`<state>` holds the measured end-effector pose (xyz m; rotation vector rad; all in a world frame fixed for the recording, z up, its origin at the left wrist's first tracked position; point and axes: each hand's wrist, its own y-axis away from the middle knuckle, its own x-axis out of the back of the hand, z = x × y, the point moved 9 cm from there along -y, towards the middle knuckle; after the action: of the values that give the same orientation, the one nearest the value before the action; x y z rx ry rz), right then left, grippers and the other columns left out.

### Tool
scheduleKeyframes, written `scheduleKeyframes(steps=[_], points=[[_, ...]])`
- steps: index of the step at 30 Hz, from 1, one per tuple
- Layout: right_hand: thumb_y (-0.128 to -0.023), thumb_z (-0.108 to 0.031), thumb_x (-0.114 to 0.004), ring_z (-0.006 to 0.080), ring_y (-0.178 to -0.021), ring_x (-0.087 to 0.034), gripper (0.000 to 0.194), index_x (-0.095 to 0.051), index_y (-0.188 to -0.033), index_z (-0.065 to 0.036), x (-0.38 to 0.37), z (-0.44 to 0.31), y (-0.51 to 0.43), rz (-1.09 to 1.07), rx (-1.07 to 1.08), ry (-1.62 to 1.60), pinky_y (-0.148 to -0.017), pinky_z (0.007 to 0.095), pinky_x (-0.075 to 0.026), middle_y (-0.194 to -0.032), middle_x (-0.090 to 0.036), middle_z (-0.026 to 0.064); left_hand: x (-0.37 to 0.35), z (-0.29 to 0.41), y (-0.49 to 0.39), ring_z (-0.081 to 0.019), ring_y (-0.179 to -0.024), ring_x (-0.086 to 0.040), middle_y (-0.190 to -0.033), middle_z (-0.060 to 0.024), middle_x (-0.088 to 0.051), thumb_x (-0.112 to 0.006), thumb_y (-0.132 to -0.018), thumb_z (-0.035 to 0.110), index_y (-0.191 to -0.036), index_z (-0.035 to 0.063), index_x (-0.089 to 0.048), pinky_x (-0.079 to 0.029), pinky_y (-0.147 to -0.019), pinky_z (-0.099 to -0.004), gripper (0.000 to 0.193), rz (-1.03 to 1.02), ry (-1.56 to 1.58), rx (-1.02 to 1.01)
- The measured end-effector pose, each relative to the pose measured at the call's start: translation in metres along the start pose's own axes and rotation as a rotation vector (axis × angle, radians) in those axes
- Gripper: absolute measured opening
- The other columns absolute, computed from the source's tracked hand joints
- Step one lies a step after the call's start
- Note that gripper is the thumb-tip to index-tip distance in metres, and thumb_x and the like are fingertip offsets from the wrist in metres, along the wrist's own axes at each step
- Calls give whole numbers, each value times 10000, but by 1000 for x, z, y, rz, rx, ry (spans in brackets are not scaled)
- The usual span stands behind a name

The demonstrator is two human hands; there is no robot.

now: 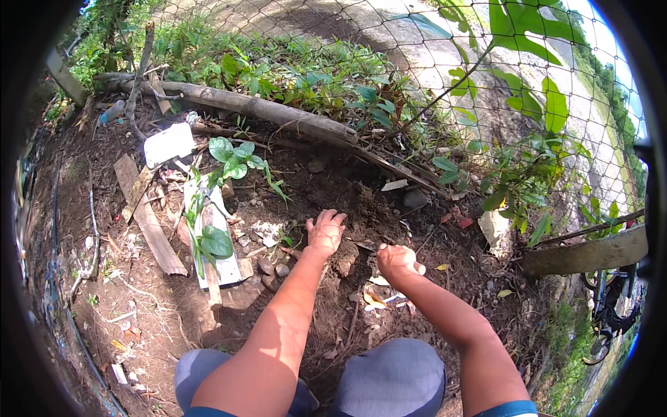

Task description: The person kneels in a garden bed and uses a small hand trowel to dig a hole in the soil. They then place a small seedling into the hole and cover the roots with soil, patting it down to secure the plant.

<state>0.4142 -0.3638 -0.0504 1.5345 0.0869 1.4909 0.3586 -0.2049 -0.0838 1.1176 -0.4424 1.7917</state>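
Observation:
My left hand (326, 232) reaches down to the dark loose soil (333, 190), its fingers spread and nothing seen in them. To its right my right hand (396, 260) is closed round a pale handle (419, 268), whose end shows beside the palm. A dark, narrow blade-like piece (366, 244) points from this fist toward the left hand; the tool's exact kind cannot be told. A lump of soil (345, 259) lies between the two hands. Left of them, a cut leafy green stem (195, 208) rests on a white board (227, 266).
A wooden pole (250, 106) lies across the ground beyond the soil, before a wire mesh fence (365, 26). Flat wood strips (156, 234) and a white plastic container (169, 144) are at left. Stones (282, 270) lie near my left forearm; a leafy plant (526, 151) stands at right.

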Motion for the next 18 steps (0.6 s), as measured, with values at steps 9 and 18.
scheduleKeyframes(steps=[9,18], points=[[-903,-204,-386,235,-842,-639,353,-485,-1234,-129,-34,10,19,143,-89,-134,-692,364,-505,-940,-648,97,-17,30,-1,-235,-1224,-394,-1264,-62,-458,-515,-870,194,-1190,196,-536,-237,-984,-560,322,-7,41,-82],[-886,-261,-422,223,-689,-666,333,-679,-768,-85,52,49,-10,345,18,-136,-575,361,-518,-781,-675,106,4,16,1,-227,-1254,-358,-1295,-49,-447,-508,-860,207,-1199,213,-536,-240,-983,-548,340,-23,-17,-33]])
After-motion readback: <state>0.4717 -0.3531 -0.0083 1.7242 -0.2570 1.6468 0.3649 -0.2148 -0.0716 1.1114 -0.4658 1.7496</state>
